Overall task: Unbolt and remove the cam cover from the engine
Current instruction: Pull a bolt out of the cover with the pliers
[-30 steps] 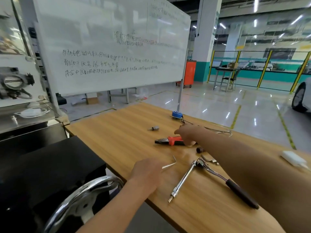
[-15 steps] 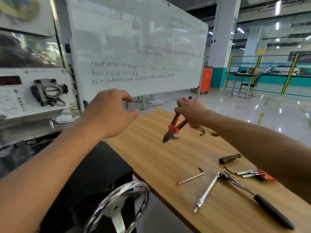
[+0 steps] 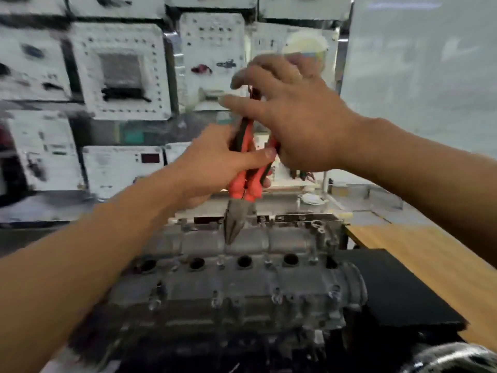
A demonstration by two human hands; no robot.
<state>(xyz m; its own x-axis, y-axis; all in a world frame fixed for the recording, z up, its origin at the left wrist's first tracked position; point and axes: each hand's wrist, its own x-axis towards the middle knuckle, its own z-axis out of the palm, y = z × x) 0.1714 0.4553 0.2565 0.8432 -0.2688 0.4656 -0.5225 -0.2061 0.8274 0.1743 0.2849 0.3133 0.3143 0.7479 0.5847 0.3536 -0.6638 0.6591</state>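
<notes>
The grey metal cam cover (image 3: 242,289) lies across the lower middle of the head view, with a row of round plug holes and several bolts along its edges. Red-and-black pliers (image 3: 243,184) hang nose-down above its far side, jaws just over the cover. My left hand (image 3: 212,162) is wrapped around the pliers' handles. My right hand (image 3: 290,117) is above it at the handle ends, fingers spread and partly around the upper grips. The image is blurred.
A black stand block (image 3: 390,292) sits right of the engine, and the wooden table (image 3: 430,254) runs off at the right. White training panels (image 3: 121,76) fill the wall behind. A whiteboard (image 3: 419,63) stands at upper right. A chrome wheel rim (image 3: 457,356) shows at bottom right.
The view has swung left from the wooden table to the engine. The pliers came along from the table, and my left hand has closed on their handles beside the right.
</notes>
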